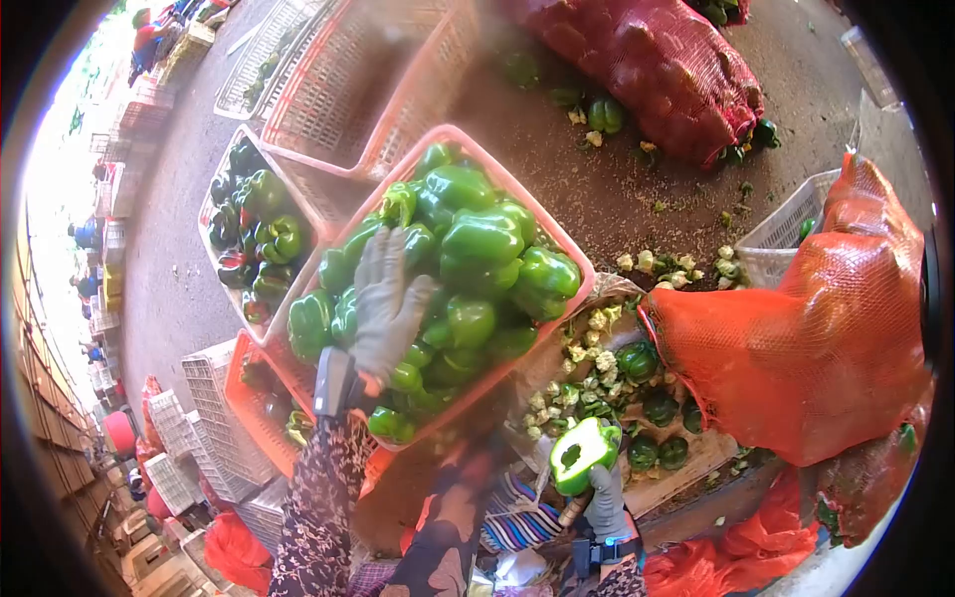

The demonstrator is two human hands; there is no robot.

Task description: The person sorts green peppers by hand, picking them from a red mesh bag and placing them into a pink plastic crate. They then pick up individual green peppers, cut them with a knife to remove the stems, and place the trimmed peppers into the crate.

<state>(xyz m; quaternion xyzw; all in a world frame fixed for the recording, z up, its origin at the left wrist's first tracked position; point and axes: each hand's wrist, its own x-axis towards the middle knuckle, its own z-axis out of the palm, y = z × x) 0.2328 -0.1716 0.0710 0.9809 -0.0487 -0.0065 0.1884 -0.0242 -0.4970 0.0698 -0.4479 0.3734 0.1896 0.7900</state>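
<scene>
My left hand (386,298), in a grey glove, lies with fingers spread over green bell peppers (481,244) heaped in a pink crate (572,244). My right hand (605,505), also gloved, is closed around a cut green pepper (585,455) whose pale inside and dark hollow face up. Beside that pepper, cut pepper cores (587,363) and several whole peppers (637,360) lie on a brown sheet by the mouth of a red mesh sack (786,348).
An empty pink crate (373,149) stands beyond the full one. Dark peppers fill a white crate (214,249) at left. Another full mesh sack (647,65) lies at the top. Stacked crates (214,408) stand at lower left; red netting (741,547) lies at lower right.
</scene>
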